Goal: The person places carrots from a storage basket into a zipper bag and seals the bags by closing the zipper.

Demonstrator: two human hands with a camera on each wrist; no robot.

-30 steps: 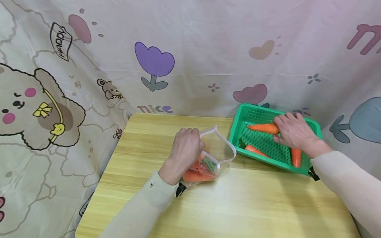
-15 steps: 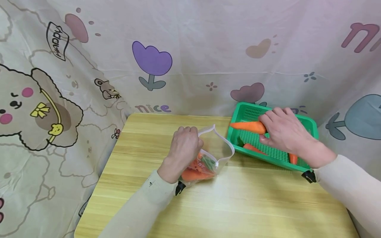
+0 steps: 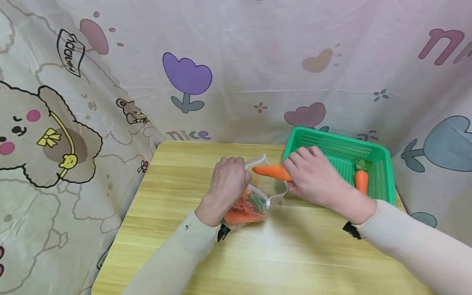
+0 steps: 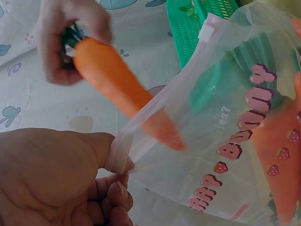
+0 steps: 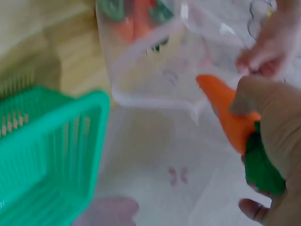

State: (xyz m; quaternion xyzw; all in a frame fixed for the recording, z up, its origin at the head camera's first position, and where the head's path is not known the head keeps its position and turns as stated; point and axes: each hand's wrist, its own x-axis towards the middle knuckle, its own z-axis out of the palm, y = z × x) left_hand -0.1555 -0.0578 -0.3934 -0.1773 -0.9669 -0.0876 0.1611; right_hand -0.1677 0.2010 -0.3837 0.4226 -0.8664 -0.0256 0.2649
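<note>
My left hand (image 3: pixel 226 188) pinches the rim of a clear zip bag (image 4: pixel 188 174) between thumb and fingers, its mouth spread wide. Inside the bag lie several carrots (image 4: pixel 277 146) with green tops, seen through the printed plastic. My right hand (image 3: pixel 313 174) grips another carrot (image 3: pixel 271 172) near its leafy end, the tip pointing left over the bag's mouth. In the left wrist view that carrot's tip shows through the plastic near the left thumb. The green top (image 5: pixel 261 165) sits under my right palm in the right wrist view.
A green plastic basket (image 3: pixel 389 164) stands at the back right of the wooden table (image 3: pixel 177 180). One carrot (image 3: pixel 361 181) shows inside it; my right forearm hides its front part. A patterned cloth (image 3: pixel 236 73) hangs right behind the table.
My right hand has lifted the carrot out of the basket and carried it left to the bag's mouth. The left hand has stayed in place, holding the bag.
</note>
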